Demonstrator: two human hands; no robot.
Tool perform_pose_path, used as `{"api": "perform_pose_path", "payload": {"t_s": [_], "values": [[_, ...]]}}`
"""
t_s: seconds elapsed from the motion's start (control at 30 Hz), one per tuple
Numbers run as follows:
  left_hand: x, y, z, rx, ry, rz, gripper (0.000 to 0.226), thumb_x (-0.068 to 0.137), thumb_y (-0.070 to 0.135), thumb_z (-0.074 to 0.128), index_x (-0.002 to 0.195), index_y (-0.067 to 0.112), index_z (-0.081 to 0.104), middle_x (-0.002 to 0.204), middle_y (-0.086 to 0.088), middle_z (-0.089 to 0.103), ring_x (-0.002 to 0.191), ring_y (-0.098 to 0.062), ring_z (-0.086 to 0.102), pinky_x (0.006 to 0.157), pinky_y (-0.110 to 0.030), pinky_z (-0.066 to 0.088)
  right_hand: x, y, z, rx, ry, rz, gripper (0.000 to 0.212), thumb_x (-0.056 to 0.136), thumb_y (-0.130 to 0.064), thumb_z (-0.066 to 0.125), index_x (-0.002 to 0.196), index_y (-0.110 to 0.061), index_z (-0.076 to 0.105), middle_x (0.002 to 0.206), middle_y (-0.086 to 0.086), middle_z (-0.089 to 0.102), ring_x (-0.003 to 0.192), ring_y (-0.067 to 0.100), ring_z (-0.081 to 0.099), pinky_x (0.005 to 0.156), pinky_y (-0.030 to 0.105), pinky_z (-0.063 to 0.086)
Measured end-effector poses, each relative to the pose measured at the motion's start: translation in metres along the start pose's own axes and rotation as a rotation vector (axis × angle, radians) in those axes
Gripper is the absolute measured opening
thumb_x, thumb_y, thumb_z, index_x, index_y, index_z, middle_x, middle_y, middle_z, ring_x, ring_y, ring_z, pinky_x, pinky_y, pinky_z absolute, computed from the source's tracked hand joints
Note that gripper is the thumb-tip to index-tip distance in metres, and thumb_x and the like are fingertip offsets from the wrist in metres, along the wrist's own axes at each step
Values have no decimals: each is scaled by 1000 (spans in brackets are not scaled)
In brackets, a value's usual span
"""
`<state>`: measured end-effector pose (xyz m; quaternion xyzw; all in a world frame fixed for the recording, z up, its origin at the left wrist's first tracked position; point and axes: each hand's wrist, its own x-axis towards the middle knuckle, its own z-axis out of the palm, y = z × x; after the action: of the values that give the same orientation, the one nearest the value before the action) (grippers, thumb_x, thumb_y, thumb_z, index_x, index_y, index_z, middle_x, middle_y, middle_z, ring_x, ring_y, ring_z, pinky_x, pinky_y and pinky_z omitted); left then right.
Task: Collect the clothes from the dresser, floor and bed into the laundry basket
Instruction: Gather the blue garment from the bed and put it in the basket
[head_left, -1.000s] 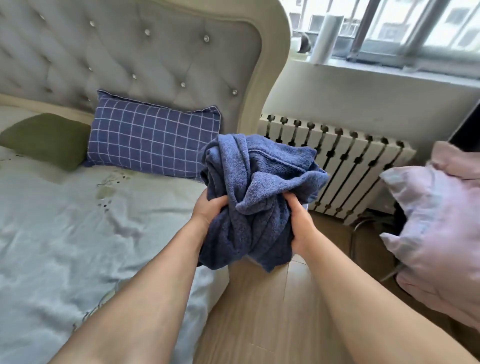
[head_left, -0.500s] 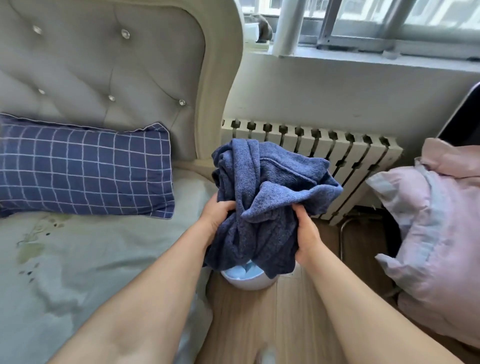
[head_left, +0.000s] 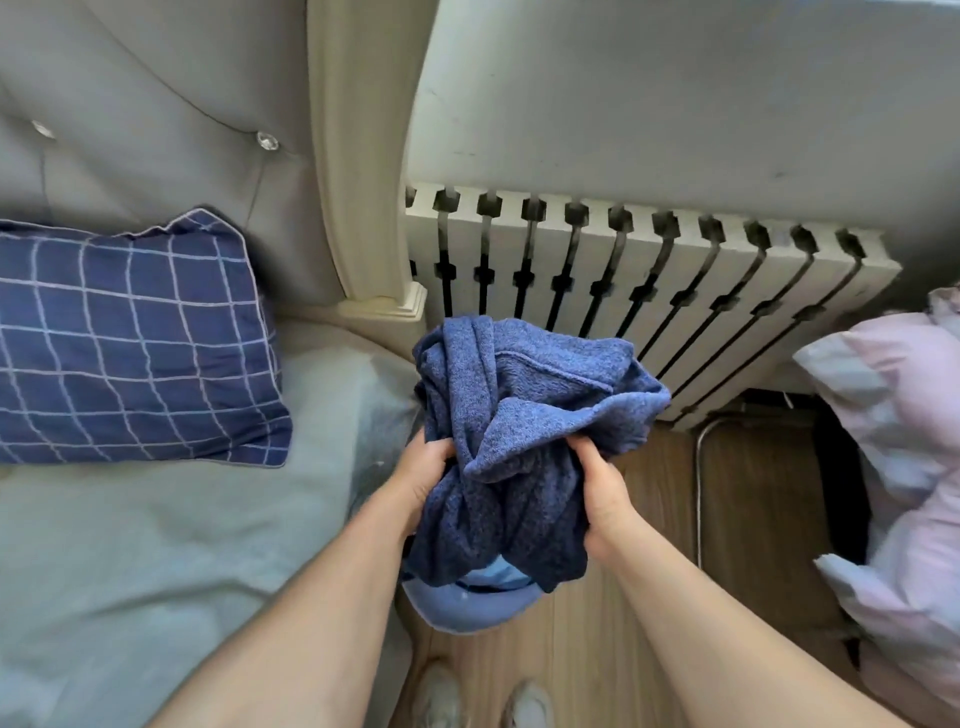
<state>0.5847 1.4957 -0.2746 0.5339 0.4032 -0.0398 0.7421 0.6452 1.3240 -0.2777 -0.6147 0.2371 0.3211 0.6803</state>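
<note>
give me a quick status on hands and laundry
Left hand and right hand grip bunched blue terry garment. It hangs above round blue basket. Nothing blocking.

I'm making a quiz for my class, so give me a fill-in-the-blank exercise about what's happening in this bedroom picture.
1. Both hands, the left hand and the right hand, grip a bunched blue terry-cloth ____.
2. Under the bundle sits a round pale blue plastic basket on the wooden ____.
3. The navy pillow on the bed has a white ____ pattern.
4. Against the wall stands a white ribbed ____.

Missing words: garment; floor; grid; radiator
</note>
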Motion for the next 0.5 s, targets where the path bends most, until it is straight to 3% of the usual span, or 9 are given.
{"api": "perform_pose_path", "payload": {"t_s": [0.1,0.23,0.3,0.43,0.5], "values": [[24,-21,-4,52,-25,-79,59,63,18,62,122,23,62,115,-18,69,103,-35,65,95,-56,51,22,19,-1,-21,35,0,77,54,-56,77,119,-17,64,106,8,76,99,29,70,96,48,52],[49,-41,-11,129,-82,-137,51,76,23,67,126,30,57,112,-12,69,101,-32,66,90,-50,55,43,37,4,-91,61,38,39,77,-42,72,110,-22,64,108,9,73,103,30,66,99,46,49],[61,-51,-16,206,-69,-135,45,86,20,67,125,37,52,111,-3,67,100,-26,64,89,-44,55,52,45,8,-142,96,49,48,80,-38,70,120,-14,60,113,8,69,104,27,63,95,40,48],[82,-67,-23,360,-11,-95,51,84,19,69,130,27,49,129,-1,62,113,-25,59,96,-36,48,68,54,14,-282,135,98,44,84,-32,68,119,-7,60,108,6,65,103,25,59,89,33,45],[93,-73,-27,365,-7,-107,60,90,11,63,144,20,39,143,0,52,128,-23,50,103,-34,42,78,59,14,-361,103,121,37,86,-30,67,114,-7,60,112,9,66,100,24,59,88,33,46]]}}
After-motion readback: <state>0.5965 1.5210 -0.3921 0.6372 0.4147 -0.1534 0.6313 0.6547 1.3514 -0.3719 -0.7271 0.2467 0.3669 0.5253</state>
